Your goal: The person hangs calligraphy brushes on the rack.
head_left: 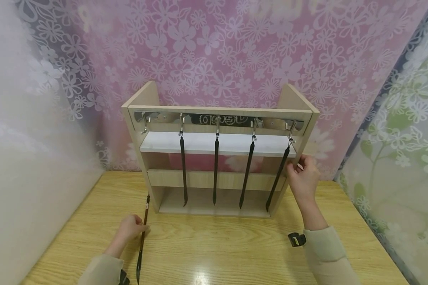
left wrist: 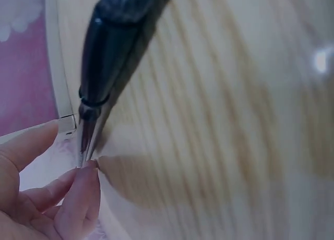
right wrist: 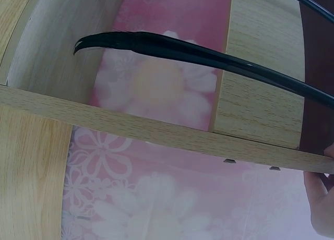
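Note:
My left hand (head_left: 128,228) pinches the thin brown shaft of a calligraphy brush (head_left: 143,237) beside the left end of a wooden rack (head_left: 214,180). Its dark bristles point toward me, its cord end toward the rack. In the left wrist view, the fingertips (left wrist: 90,165) meet at the shaft below a glossy black ferrule (left wrist: 102,55). Whether the brush touches the table cannot be told. My right hand (head_left: 304,178) grips the rack's right side panel (right wrist: 156,124), thumb in front. Close by hangs a dark brush (head_left: 278,178), its bristle tip bent in the right wrist view.
A metal strip with several hooks (head_left: 218,120) runs along the rack's top. Dark brushes (head_left: 216,170) hang from it, over a white shelf (head_left: 199,144) and a lower crossbar. The rack stands on a wood-grain table (head_left: 214,249) before a pink flowered backdrop (head_left: 217,51).

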A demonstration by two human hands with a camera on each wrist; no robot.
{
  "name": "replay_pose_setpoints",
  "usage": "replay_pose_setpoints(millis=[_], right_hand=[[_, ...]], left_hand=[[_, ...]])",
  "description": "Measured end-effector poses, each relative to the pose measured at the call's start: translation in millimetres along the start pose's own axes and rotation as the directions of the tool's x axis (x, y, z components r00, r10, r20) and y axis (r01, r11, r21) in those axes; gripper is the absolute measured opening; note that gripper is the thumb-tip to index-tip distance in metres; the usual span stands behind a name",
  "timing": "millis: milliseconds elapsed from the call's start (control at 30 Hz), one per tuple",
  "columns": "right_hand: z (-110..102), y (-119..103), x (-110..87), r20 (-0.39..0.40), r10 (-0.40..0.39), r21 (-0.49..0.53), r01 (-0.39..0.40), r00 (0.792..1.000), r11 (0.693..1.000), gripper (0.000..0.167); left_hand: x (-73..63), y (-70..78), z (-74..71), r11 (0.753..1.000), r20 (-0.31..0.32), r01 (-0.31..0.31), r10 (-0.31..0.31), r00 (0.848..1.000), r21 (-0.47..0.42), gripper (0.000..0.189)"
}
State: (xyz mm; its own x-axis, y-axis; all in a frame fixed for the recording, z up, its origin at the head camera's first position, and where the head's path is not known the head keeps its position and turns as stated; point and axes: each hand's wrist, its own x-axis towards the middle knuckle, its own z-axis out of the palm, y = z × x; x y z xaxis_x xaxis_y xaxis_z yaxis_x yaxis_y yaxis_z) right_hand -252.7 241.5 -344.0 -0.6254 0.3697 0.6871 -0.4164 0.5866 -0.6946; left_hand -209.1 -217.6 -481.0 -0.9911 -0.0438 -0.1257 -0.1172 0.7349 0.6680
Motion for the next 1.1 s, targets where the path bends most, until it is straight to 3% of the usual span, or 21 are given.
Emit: replay_pose_setpoints(millis=[367, 700, 1100], right_hand=[[0.9, -1.2, 0.5, 0.002, 0.006, 0.016, -0.006, 1.000, 1.000, 0.018], [0.4, -2.4, 0.8, 0.009, -0.005, 0.023, 0.005, 1.000, 1.000, 0.020], [-0.9, 0.1, -0.1, 0.008, -0.004, 0.009, 0.004, 1.000, 1.000, 0.019]], left_hand=[[5.9, -1.7, 5.9, 0.999, 0.012, -0.021, 0.020, 1.000, 0.042, 0.037], [6.9, -3.9, 7.6, 0.997, 0.014, -0.044, 0.043, 0.999, 0.063, 0.026], [7.4, -3.6, 9.2, 0.997, 0.000, -0.030, 0.030, 1.000, 0.065, 0.017]])
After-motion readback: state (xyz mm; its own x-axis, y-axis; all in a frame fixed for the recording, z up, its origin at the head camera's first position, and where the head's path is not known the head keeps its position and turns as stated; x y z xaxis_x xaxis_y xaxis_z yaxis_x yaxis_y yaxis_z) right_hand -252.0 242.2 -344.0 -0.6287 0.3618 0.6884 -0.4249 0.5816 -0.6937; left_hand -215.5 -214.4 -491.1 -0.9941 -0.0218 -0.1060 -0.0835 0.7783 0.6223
